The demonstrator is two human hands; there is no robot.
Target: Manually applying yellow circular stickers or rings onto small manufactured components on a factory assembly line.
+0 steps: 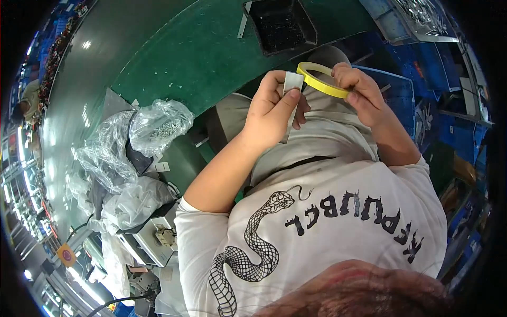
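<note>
My left hand (272, 108) is closed around a flat, silvery metal strip (293, 83), with the thumb pressed on its face. The strip stands roughly upright, and its lower part runs down behind the fingers. A roll of yellow tape (323, 87) is pinched at its right side by my right hand (360, 91). The roll's left edge comes right up to the top end of the strip; I cannot tell whether tape is stuck to it. Both hands are above my lap, in front of the bench.
A black tray (311, 36) with small dark bits sits on the green bench (206, 53), a thin strip (244, 21) beside it. Clear plastic bags (161, 127), one with small parts, lie left. A white machine box (140, 248) stands lower left; blue crates (393, 90) are right.
</note>
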